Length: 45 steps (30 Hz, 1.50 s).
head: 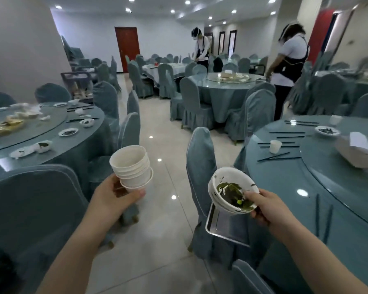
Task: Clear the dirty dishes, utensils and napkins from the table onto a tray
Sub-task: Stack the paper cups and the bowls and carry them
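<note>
The round teal table with a glass top (285,187) fills the frame from three to five o'clock. On it lie dark chopsticks (273,157), a single white paper cup (275,146) and a small white dish with dark scraps (327,130), all well apart from the hands. A teal-covered chair (200,166) stands just left of that table, and a rectangular stainless steel tray (223,228) rests on its seat, its near corner showing below the right hand's load.

The left hand (113,198), at about seven o'clock from the frame's centre, is curled closed around the base of a stack of white paper cups (132,166). Its thumb presses the front of the lowest cup, and the stack tilts up toward eleven o'clock.

The right hand (268,209), at about five o'clock, grips a stack of shallow white bowls (229,192) by the rim, thumb lying over the edge and fingers tucked beneath. The top bowl holds wet green leaves (232,193). The bowls hang directly above the tray's far end, not touching it.

At nine o'clock a second round teal table (79,136) carries more soiled plates (68,132) and crumpled napkins.
</note>
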Tool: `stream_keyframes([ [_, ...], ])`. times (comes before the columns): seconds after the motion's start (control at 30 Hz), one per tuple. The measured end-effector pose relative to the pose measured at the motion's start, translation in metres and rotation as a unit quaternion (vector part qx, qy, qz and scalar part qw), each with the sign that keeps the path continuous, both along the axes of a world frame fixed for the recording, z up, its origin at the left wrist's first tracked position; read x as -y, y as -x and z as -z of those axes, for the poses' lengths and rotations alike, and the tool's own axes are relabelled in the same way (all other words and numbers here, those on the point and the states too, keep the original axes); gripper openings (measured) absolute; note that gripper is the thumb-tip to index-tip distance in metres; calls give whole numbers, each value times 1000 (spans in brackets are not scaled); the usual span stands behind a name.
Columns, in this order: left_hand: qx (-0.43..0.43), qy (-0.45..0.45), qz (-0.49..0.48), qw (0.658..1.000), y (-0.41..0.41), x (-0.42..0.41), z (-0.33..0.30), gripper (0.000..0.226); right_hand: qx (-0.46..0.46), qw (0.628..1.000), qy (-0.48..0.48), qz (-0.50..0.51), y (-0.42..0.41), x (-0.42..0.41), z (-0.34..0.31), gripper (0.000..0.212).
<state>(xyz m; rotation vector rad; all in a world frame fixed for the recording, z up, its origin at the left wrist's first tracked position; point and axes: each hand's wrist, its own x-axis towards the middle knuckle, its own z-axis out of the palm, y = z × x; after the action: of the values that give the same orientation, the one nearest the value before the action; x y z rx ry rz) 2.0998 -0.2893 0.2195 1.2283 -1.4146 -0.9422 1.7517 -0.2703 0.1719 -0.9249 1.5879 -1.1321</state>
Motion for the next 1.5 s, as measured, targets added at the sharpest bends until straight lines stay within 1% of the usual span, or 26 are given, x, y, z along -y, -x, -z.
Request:
stream_keyframes([
  [0.2, -29, -11, 32, 999, -8, 140, 9, 39, -1, 1000, -6, 30, -19, 118, 0, 18],
  [0.37, -25, -21, 64, 997, -20, 264, 23, 37, -5, 999, -8, 54, -40, 209, 6, 17],
  [0.57, -14, -41, 142, 989, -31, 405, 32, 39, -2, 989, -15, 147, -66, 305, 16, 18],
  [0.7, 8, -32, 195, 980, -15, 500, 27, 37, 6, 978, -11, 207, -74, 357, 13, 17],
  [0.9, 33, -27, 283, 958, 52, 607, 24, 36, 15, 953, -9, 303, -45, 406, 7, 19],
  [1.1, 41, -19, 359, 932, 143, 709, 24, 35, 27, 909, 6, 416, 17, 465, 15, 24],
  [1.27, 27, -21, 411, 911, 217, 772, 24, 36, 42, 875, 15, 482, 53, 513, 20, 25],
  [1.5, 10, -56, 501, 864, 318, 834, 44, 35, 49, 843, 5, 536, 87, 569, 28, 30],
])
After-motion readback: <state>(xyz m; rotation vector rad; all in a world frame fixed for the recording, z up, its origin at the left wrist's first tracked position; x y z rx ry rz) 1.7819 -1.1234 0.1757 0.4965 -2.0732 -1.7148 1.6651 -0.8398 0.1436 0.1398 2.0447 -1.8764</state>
